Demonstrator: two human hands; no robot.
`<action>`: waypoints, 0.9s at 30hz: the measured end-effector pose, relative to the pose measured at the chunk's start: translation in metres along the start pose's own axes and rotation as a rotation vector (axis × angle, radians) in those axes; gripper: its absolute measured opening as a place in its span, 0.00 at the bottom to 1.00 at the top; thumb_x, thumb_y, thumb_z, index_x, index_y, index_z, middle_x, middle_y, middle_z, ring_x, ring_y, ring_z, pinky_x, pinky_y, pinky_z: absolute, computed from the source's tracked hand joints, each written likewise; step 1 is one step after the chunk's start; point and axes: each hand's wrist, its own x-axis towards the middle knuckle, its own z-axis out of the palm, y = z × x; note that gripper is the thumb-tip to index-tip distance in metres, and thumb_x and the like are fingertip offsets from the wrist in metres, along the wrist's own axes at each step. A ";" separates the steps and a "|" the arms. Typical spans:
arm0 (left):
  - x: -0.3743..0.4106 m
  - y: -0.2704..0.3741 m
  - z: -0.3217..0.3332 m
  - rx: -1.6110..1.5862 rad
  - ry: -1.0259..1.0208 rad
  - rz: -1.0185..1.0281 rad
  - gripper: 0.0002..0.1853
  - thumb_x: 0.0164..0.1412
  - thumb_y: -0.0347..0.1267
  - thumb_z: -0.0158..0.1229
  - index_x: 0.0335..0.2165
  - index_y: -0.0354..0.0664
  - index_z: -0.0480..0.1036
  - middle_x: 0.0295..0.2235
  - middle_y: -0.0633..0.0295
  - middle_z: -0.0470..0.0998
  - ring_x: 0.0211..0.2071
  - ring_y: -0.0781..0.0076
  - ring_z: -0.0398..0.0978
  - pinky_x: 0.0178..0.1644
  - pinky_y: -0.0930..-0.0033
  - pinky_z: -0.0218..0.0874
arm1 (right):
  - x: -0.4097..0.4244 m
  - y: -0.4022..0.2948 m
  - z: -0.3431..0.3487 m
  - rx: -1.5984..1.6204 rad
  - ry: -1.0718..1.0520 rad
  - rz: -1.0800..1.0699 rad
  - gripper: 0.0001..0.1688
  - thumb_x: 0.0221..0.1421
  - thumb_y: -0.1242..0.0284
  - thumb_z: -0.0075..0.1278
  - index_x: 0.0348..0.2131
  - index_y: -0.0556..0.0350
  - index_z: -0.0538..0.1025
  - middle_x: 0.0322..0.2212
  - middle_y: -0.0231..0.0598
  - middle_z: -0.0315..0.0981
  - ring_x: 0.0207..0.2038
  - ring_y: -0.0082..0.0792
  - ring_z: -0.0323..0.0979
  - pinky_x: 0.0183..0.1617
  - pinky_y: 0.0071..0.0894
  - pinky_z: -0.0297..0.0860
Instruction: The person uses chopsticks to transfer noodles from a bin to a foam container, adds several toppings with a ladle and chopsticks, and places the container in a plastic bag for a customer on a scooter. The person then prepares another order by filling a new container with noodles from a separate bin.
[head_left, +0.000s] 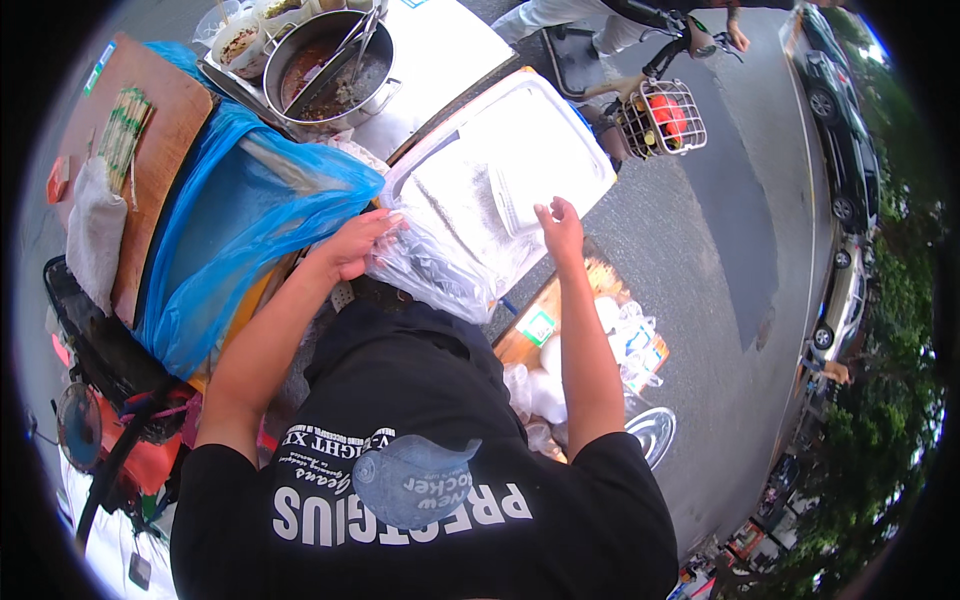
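My left hand (358, 244) pinches the edge of a clear plastic bag (442, 270), which is spread along the near side of a white tub (577, 127). Inside the tub lie a white cloth (457, 195) and a pale, ridged object (514, 199), perhaps stacked disposable containers; glare hides their detail. My right hand (562, 229) is over the tub's right side, beside the ridged object. Its thumb and forefinger are apart, and nothing shows between them.
Blue plastic sheeting (262, 187) covers a box at left, beside a board (176, 97) with bundled skewers (127, 131). A steel pot (330, 75) of dark broth, with a divider and tongs, stands beyond. Bagged white containers (551, 390) sit at right. Someone's scooter basket (664, 116) is near the tub.
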 end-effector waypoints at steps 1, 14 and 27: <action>0.009 0.005 0.008 0.014 0.002 -0.005 0.13 0.71 0.36 0.54 0.48 0.39 0.73 0.41 0.66 0.78 0.40 0.77 0.77 0.44 0.69 0.72 | 0.020 0.010 0.001 0.022 -0.037 0.036 0.34 0.58 0.60 0.63 0.54 0.68 0.73 0.45 0.49 0.79 0.41 0.34 0.78 0.50 0.32 0.71; 0.142 0.060 0.067 0.352 0.046 -0.053 0.11 0.70 0.39 0.53 0.39 0.46 0.77 0.28 0.75 0.70 0.27 0.84 0.67 0.26 0.74 0.58 | 0.071 0.033 -0.025 0.740 -0.461 0.365 0.24 0.59 0.75 0.59 0.51 0.69 0.72 0.40 0.40 0.80 0.40 0.26 0.77 0.48 0.26 0.72; 0.221 0.039 0.022 0.223 0.272 -0.052 0.15 0.68 0.37 0.54 0.49 0.43 0.73 0.40 0.65 0.79 0.37 0.73 0.74 0.36 0.67 0.62 | 0.053 -0.059 -0.074 0.631 -0.628 0.199 0.21 0.59 0.75 0.59 0.50 0.68 0.75 0.41 0.40 0.80 0.41 0.26 0.77 0.47 0.27 0.72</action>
